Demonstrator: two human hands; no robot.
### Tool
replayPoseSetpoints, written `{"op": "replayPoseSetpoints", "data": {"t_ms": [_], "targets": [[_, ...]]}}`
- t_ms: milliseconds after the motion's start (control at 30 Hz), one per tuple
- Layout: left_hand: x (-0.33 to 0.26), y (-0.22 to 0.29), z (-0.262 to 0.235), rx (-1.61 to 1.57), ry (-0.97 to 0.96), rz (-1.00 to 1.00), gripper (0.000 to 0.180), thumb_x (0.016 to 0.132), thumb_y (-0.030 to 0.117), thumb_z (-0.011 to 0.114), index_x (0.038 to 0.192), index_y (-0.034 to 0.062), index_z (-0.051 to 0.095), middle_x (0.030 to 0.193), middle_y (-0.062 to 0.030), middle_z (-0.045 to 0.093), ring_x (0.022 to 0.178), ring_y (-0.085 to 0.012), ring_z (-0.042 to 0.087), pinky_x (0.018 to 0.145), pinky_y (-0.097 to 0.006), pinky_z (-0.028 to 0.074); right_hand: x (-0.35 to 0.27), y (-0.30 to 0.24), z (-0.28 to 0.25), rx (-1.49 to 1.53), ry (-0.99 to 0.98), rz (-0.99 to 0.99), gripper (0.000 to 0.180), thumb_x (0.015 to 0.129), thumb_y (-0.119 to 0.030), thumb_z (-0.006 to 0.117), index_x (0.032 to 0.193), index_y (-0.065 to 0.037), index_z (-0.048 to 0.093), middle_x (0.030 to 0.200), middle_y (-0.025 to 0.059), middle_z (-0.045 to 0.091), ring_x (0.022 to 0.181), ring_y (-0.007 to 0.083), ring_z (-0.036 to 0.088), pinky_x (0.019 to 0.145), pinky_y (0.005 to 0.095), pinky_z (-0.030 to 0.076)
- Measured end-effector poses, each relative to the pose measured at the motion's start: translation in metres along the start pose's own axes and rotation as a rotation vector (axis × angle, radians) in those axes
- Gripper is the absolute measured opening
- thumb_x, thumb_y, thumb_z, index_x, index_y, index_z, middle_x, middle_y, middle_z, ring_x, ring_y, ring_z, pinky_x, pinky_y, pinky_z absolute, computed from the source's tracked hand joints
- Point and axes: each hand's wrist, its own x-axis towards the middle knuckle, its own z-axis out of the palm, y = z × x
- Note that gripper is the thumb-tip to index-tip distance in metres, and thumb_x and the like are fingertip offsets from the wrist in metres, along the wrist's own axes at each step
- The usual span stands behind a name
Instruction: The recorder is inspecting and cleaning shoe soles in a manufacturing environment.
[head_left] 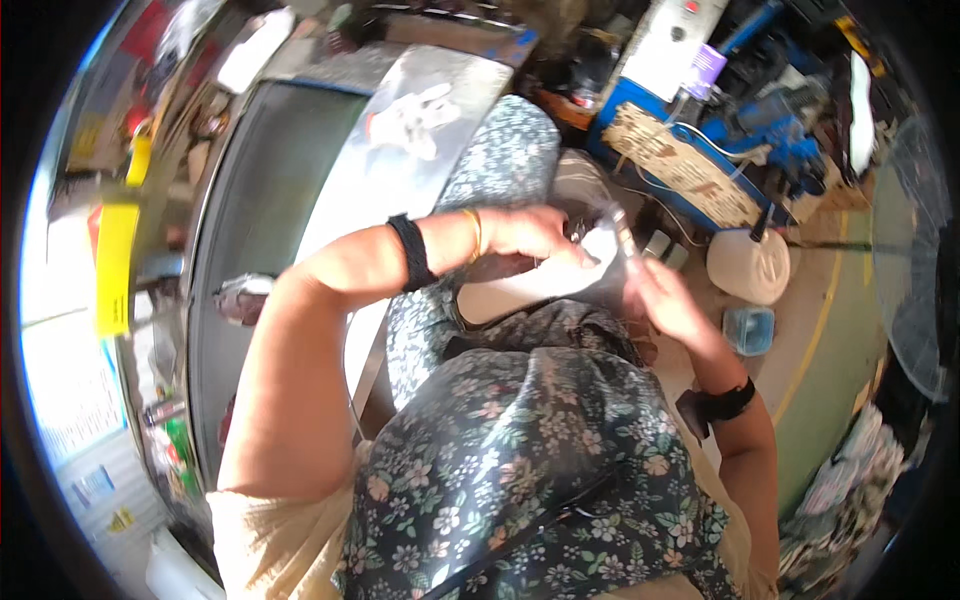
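Resting white piece (600, 252) under left-hand grip (535, 235)

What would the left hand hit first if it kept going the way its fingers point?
Probably the right hand: the left hand points right across the pale piece toward it, with a thin tool between. Depth is unclear.
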Motion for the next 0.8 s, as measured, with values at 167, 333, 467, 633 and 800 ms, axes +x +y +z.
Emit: {"op": "replayPoseSetpoints", "data": {"t_ms": [167,333,467,633,800], "targets": [[-0.106,-0.013,-0.089,0.329,0.557,-0.039,0.092,0.073,0.063,0.073,0.123,-0.0106,0.051,0.097,-0.0177,0.066,0.097,-0.0277,0.064,0.081,-0.038,0.051,0.059,-0.037,0.005,-0.280,0.085,-0.631,0.024,0.083,-0.013,0.067,0.096,-0.002,0.051,0.085,0.0096,0.054,0.075,0.0198,0.053,0.070,0.0336,0.045],[-0.135,-0.083,-0.083,1.079,0.869,-0.520,0.096,0.077,0.072,0.056,0.133,-0.0055,0.046,0.122,-0.0230,0.055,0.116,-0.0369,0.051,0.099,-0.043,0.039,0.177,-0.120,0.088,-0.262,0.046,-0.496,0.041,0.076,-0.020,0.067,0.111,-0.002,0.056,0.099,0.0164,0.059,0.091,0.0310,0.059,0.080,0.0395,0.047],[-0.110,-0.122,-0.026,1.485,0.887,-0.344,0.060,0.081,0.035,0.059,0.130,0.0022,0.054,0.138,-0.0153,0.048,0.134,-0.0332,0.035,0.113,-0.047,0.022,0.229,-0.148,0.152,-0.679,0.182,-0.540,0.045,0.077,-0.026,0.068,0.117,-0.006,0.058,0.118,0.0200,0.058,0.111,0.0423,0.054,0.098,0.0467,0.042],[-0.097,-0.150,0.035,0.713,0.932,0.052,0.051,0.084,0.009,0.055,0.132,-0.0068,0.044,0.133,-0.0247,0.050,0.114,-0.0398,0.056,0.094,-0.042,0.048,0.202,-0.108,0.108,-0.585,0.033,-0.983,0.042,0.082,-0.022,0.067,0.121,-0.006,0.059,0.131,0.0205,0.054,0.122,0.0401,0.048,0.104,0.0435,0.038],[-0.101,-0.165,0.059,0.427,1.124,0.199,0.047,0.088,0.015,0.060,0.130,-0.0029,0.048,0.130,-0.0250,0.052,0.107,-0.0408,0.058,0.091,-0.042,0.049,0.138,-0.106,-0.106,-0.726,0.388,-0.802,0.040,0.080,-0.012,0.070,0.118,-0.003,0.061,0.131,0.0206,0.054,0.119,0.0344,0.054,0.102,0.0409,0.041]]}}
